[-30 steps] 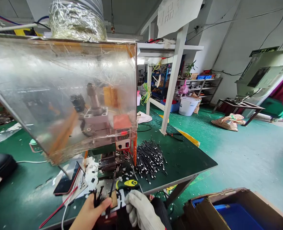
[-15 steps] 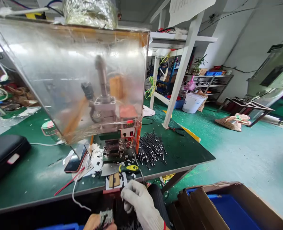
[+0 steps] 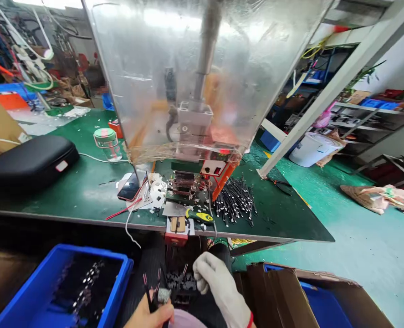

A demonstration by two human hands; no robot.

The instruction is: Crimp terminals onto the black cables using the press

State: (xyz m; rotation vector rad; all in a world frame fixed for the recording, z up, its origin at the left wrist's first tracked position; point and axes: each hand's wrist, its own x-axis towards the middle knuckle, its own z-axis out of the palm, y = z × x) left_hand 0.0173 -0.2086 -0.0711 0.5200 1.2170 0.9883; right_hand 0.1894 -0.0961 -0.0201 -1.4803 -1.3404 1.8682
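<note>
Wires (image 3: 148,291), thin, black, in bare left hand (image 3: 150,315), right hand (image 3: 218,284) white-gloved

No legible text in view. Small white label on black case (image 3: 61,166): too small to read. Red display on control panel (image 3: 210,168) behind clear plastic guard (image 3: 174,82): glow only, digits blurred. Yellow-and-black screwdriver handle (image 3: 199,216): no readable marking.
</note>
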